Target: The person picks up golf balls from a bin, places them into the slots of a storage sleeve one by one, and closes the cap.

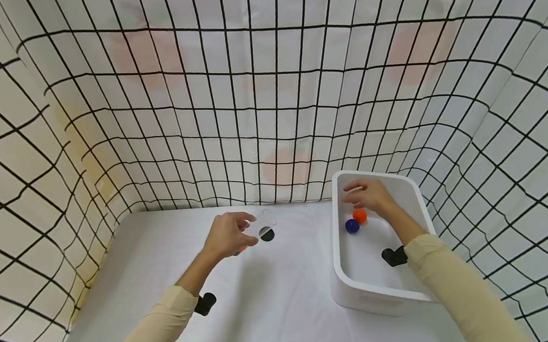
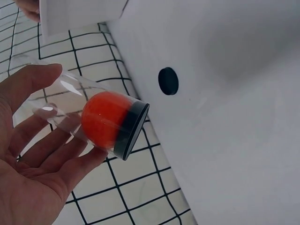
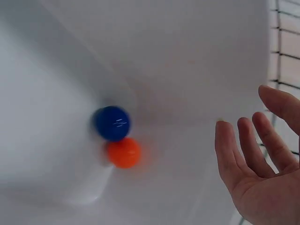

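My left hand (image 1: 226, 236) grips a clear plastic tube (image 2: 70, 88) above the table's left half. Inside the tube, against its black end cap (image 2: 132, 131), sits an orange ball (image 2: 104, 117); the head view shows only a sliver of it below the hand. A separate round black cap (image 2: 168, 80) lies on the white table just right of that hand. Over the white tub (image 1: 336, 241) hovers my right hand (image 1: 371, 195), fingers spread and holding nothing. Below it, a dark blue ball (image 3: 112, 123) and a second orange ball (image 3: 124, 153) lie together on the tub's floor.
Black wire netting (image 1: 273, 106) encloses the back and both sides, with pale cloth behind it. The tub stands at the right, close to the netting. White cloth (image 1: 287, 322) covers the table. A small black camera hangs at each wrist.
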Demonstrator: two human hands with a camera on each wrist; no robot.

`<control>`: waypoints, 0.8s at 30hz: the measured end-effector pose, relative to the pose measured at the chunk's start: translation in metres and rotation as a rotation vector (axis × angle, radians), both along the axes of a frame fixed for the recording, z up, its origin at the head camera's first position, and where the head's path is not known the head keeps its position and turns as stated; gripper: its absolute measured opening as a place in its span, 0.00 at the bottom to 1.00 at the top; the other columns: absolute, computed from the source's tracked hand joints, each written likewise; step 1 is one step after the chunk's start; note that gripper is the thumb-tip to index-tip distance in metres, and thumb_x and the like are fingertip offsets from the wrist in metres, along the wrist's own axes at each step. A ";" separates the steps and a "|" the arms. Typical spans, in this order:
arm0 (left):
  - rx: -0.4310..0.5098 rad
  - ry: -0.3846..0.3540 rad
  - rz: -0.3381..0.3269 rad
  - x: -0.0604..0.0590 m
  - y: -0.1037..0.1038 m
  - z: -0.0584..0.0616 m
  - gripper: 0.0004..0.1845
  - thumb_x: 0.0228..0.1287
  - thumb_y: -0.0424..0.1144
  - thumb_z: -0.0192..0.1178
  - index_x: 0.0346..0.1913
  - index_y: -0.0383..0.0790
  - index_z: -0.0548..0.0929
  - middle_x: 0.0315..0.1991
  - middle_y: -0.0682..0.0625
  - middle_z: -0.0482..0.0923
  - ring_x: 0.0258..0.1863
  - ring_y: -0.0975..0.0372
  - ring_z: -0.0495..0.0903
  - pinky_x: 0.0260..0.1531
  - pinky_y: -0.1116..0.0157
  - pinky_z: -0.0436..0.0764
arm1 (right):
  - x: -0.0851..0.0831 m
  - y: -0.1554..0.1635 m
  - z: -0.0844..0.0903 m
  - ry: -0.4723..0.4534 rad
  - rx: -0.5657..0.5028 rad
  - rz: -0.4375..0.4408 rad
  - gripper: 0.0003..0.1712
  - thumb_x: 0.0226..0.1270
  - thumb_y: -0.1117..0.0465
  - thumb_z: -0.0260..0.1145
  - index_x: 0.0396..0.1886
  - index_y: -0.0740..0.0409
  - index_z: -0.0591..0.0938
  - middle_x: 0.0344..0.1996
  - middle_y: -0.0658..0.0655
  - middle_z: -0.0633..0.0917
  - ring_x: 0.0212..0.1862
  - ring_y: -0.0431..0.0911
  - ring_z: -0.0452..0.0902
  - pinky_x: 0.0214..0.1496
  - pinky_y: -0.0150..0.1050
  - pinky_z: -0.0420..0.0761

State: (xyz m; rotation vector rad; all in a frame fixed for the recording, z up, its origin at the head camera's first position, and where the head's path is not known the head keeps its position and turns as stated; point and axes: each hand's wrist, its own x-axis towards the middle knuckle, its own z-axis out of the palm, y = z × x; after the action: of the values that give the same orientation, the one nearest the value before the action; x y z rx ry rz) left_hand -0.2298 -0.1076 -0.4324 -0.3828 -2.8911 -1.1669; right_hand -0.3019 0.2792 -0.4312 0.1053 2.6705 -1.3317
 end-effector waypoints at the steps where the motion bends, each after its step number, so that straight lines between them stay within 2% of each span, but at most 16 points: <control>1: 0.000 0.000 0.001 0.000 0.000 0.000 0.22 0.47 0.37 0.77 0.49 0.43 0.89 0.41 0.46 0.89 0.42 0.56 0.86 0.42 0.57 0.85 | -0.002 0.003 -0.006 -0.002 0.003 -0.003 0.27 0.66 0.58 0.70 0.62 0.64 0.80 0.57 0.71 0.83 0.53 0.60 0.84 0.59 0.53 0.82; 8: -0.006 -0.010 0.009 0.000 -0.002 -0.001 0.21 0.48 0.37 0.77 0.49 0.43 0.89 0.40 0.46 0.89 0.41 0.57 0.86 0.41 0.58 0.85 | -0.012 0.014 -0.039 -0.009 0.130 -0.005 0.27 0.62 0.58 0.72 0.59 0.64 0.82 0.54 0.69 0.84 0.50 0.58 0.81 0.51 0.43 0.82; 11: -0.008 -0.005 0.009 0.000 -0.003 -0.001 0.21 0.48 0.38 0.76 0.49 0.43 0.89 0.40 0.46 0.89 0.41 0.57 0.86 0.41 0.58 0.85 | -0.013 0.017 -0.047 -0.020 0.163 0.000 0.27 0.60 0.58 0.72 0.58 0.66 0.82 0.53 0.70 0.85 0.48 0.56 0.81 0.50 0.45 0.82; 18: 0.002 -0.035 0.021 0.001 -0.006 -0.003 0.21 0.49 0.38 0.76 0.50 0.43 0.89 0.41 0.45 0.89 0.43 0.56 0.85 0.42 0.58 0.85 | -0.014 0.023 -0.066 -0.147 0.074 -0.053 0.28 0.61 0.62 0.70 0.60 0.68 0.80 0.52 0.68 0.83 0.48 0.58 0.80 0.58 0.54 0.83; 24: 0.002 -0.028 0.011 0.002 -0.006 -0.004 0.21 0.48 0.38 0.77 0.49 0.43 0.89 0.41 0.46 0.89 0.42 0.56 0.86 0.42 0.58 0.85 | -0.014 0.028 -0.081 -0.158 0.055 -0.066 0.28 0.56 0.65 0.72 0.58 0.71 0.80 0.38 0.60 0.85 0.40 0.53 0.80 0.48 0.50 0.87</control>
State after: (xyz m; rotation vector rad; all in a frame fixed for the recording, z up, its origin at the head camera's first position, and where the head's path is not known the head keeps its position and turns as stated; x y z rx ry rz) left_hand -0.2274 -0.1136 -0.4364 -0.3535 -2.9113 -1.1834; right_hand -0.3164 0.3070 -0.5121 0.2952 2.5914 -1.2129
